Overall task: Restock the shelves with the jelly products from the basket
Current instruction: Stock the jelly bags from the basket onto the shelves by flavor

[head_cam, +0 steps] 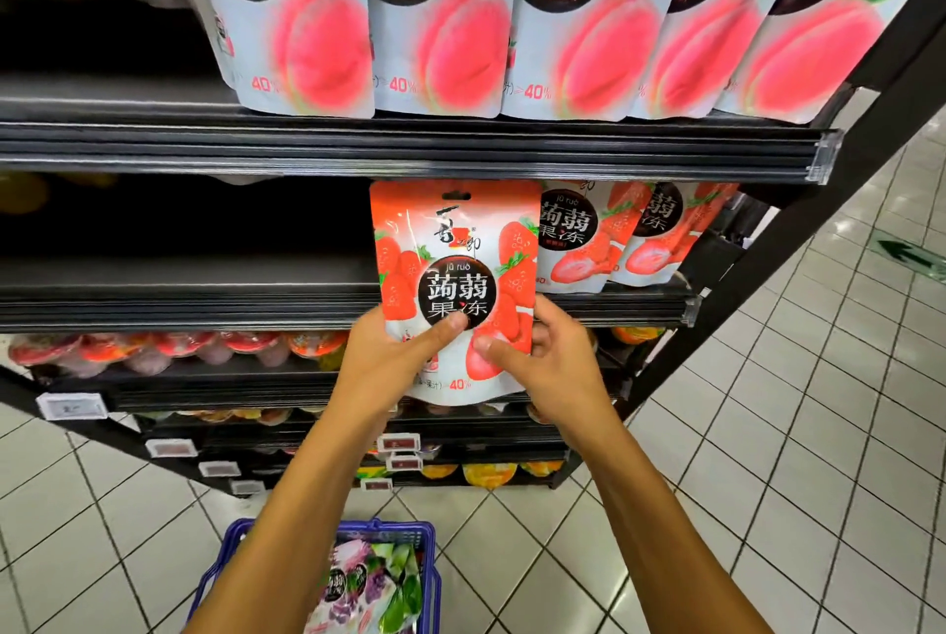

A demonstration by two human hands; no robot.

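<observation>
Pinched low between left hand (394, 352) and right hand (553, 357): one strawberry pouch (455, 275), thumbs pressed on its front, upright just before the shelf lip (205, 311). Judged light, soft and slick, with contents apt to slump; best held at the lower sides, not the thin top seal. Up and right of the right hand, two matching pouches (578, 244); above both hands, five peach pouches (445, 29); below the forearms, one basket (233, 539), contents uncountable.

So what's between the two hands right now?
Head view: the strawberry pouch, its lower part gripped by the left hand and right hand.
</observation>
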